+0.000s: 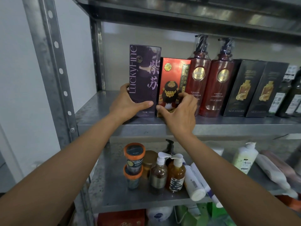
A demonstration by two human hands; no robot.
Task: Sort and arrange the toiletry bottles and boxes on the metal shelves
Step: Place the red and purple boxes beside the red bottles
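Note:
A tall purple box (145, 70) stands upright on the middle metal shelf (211, 126), and my left hand (126, 103) grips its lower part. Touching its right side is a shorter red box (172, 79), with my right hand (179, 111) wrapped around its base. To the right stand two dark red pump bottles (210, 82), then two black boxes (254, 88) and dark bottles (288, 95) at the frame's edge.
The shelf below (110, 185) holds two stacked orange-lidded jars (134, 159), amber pump bottles (167, 173), white bottles lying down (193, 183) and a white pump bottle (245, 157). A perforated steel post (55, 62) rises on the left. Another shelf (195, 8) hangs overhead.

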